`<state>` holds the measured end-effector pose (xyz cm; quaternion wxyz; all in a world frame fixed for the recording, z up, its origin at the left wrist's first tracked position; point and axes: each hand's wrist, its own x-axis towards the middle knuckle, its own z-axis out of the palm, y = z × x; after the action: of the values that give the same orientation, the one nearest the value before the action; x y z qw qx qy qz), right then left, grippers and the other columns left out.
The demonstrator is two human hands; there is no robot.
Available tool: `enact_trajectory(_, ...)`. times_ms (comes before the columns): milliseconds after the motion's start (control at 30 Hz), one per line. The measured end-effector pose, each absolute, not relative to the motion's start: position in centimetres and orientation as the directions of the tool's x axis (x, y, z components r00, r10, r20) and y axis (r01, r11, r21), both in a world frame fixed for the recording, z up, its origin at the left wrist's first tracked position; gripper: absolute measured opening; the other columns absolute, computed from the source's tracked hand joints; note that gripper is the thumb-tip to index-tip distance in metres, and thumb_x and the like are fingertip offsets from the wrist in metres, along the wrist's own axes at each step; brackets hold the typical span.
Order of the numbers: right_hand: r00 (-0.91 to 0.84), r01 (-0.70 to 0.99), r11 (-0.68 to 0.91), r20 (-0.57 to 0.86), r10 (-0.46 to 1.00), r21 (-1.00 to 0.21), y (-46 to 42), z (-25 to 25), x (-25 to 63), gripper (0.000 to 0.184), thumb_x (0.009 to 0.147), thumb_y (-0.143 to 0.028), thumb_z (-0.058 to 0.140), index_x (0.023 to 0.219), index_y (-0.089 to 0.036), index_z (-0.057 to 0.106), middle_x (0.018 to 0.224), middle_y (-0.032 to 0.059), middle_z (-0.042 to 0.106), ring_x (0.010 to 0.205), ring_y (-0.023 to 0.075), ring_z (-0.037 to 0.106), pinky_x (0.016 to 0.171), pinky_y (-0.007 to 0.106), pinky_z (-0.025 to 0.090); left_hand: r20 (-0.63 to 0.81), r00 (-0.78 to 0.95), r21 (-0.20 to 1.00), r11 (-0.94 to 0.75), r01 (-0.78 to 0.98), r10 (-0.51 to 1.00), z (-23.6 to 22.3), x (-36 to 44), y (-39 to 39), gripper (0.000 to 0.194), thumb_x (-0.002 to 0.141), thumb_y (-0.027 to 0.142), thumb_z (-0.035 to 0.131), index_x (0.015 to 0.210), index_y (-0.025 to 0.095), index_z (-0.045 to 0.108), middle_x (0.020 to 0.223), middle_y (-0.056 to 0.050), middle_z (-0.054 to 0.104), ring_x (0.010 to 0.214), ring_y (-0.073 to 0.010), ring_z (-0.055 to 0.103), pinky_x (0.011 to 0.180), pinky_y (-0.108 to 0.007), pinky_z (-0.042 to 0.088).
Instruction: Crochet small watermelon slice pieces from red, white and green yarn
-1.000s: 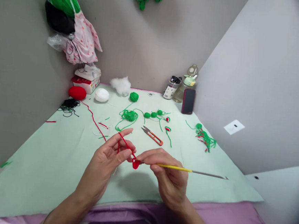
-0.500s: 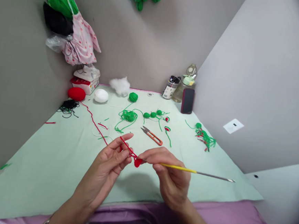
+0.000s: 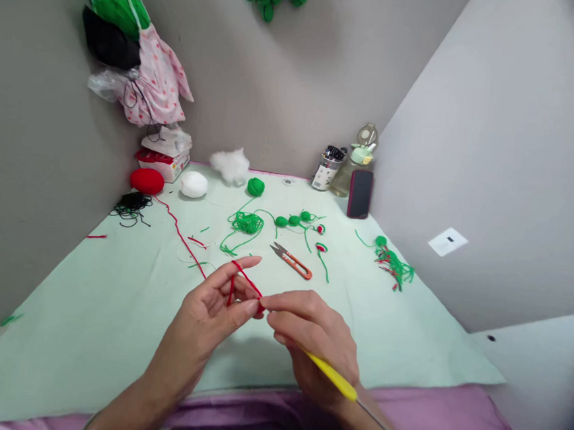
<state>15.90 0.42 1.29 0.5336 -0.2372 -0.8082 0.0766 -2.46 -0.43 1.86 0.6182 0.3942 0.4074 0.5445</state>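
Observation:
Between the fingertips of my left hand (image 3: 220, 306) is a small red crochet piece (image 3: 261, 308), mostly hidden by the fingers. Red yarn (image 3: 248, 279) loops over my raised left index finger and runs down to the piece. My right hand (image 3: 314, 340) grips a crochet hook (image 3: 331, 375) with a yellow handle, its metal shaft slanting down toward my right forearm. The hook's working tip is hidden at the red piece, where both hands nearly meet. From the red yarn ball (image 3: 147, 181) a strand trails across the table to my left hand.
Orange thread snips (image 3: 291, 260) lie just beyond my hands. Green yarn (image 3: 247, 222), small green balls (image 3: 293, 220) and a white yarn ball (image 3: 194, 184) are farther back. A phone (image 3: 360, 194) leans by a bottle (image 3: 344, 178). Green and red scraps (image 3: 395, 266) lie right.
My right hand has tilted, swinging the hook's rear end down toward my forearm. My left thumb and fingers have closed over the red piece, which showed more before.

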Motion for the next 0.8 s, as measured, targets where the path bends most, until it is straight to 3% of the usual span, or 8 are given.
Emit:
enact_trajectory(200,-0.375,0.39,0.889,0.84,0.391,-0.24,0.6,1.3,15.6,0.019,0.107,-0.013,0.055,0.111,-0.017,0.073,0.102,0.0119,0.084,0.091,0.0189,0.078,0.077,0.029,0.067,-0.086,0.058,0.928,0.102,-0.357,0.995,1.2,-2.4,-0.1,0.056,0.083,0.03,0.091,0.136,0.03,0.073,0.083,0.003,0.069,0.079,-0.0135,0.063,0.079,-0.024,0.053)
enact_trajectory(300,-0.411,0.459,0.883,0.856,0.313,-0.102,0.7,0.9,15.5,0.021,0.104,-0.009,0.055,0.111,-0.014,0.074,0.103,0.0141,0.084,0.093,0.0208,0.077,0.081,0.032,0.067,-0.104,-0.029,0.912,0.084,-0.401,0.994,1.3,-1.8,-0.6,0.058,0.082,0.031,0.092,0.137,0.029,0.072,0.081,0.005,0.069,0.079,-0.0128,0.064,0.082,-0.023,0.054)
enact_trajectory(400,-0.406,0.516,0.855,0.863,0.299,-0.053,0.5,0.6,15.5,0.022,0.102,-0.006,0.057,0.112,-0.012,0.076,0.104,0.0153,0.083,0.096,0.022,0.077,0.084,0.033,0.067,-0.104,-0.104,0.899,0.049,-0.435,0.989,1.5,-1.3,-1.1,0.058,0.082,0.029,0.092,0.137,0.028,0.072,0.079,0.005,0.07,0.079,-0.0133,0.065,0.086,-0.025,0.055)
enact_trajectory(567,-0.373,0.609,0.793,0.876,0.306,-0.018,0.0,0.0,15.5,0.028,0.093,-0.002,0.074,0.116,-0.015,0.08,0.098,0.0109,0.078,0.096,0.0214,0.074,0.086,0.029,0.066,-0.147,0.01,0.806,0.125,-0.579,0.989,1.8,-0.9,-1.3,0.064,0.08,0.025,0.093,0.14,0.03,0.072,0.083,0.004,0.07,0.081,-0.0113,0.063,0.082,-0.021,0.054)
enact_trajectory(667,-0.338,0.561,0.825,0.89,0.304,-0.069,0.2,-0.5,15.5,0.03,0.094,-0.002,0.073,0.119,-0.017,0.08,0.1,0.0085,0.076,0.094,0.0195,0.075,0.084,0.029,0.066,-0.277,0.174,0.662,0.319,-0.678,0.945,1.8,-0.9,-1.1,0.066,0.077,0.022,0.093,0.139,0.025,0.073,0.086,0.003,0.068,0.079,-0.0097,0.061,0.079,-0.02,0.054)
enact_trajectory(800,-0.218,0.307,0.858,0.848,0.484,-0.411,0.5,-0.6,15.5,0.034,0.105,-0.009,0.06,0.131,-0.026,0.075,0.11,0.0089,0.079,0.096,0.0194,0.077,0.078,0.032,0.067,-0.326,0.21,0.572,0.369,-0.733,0.922,1.7,-1.1,-0.9,0.062,0.075,0.018,0.091,0.135,0.019,0.076,0.094,-0.001,0.07,0.085,-0.0115,0.064,0.085,-0.023,0.056)
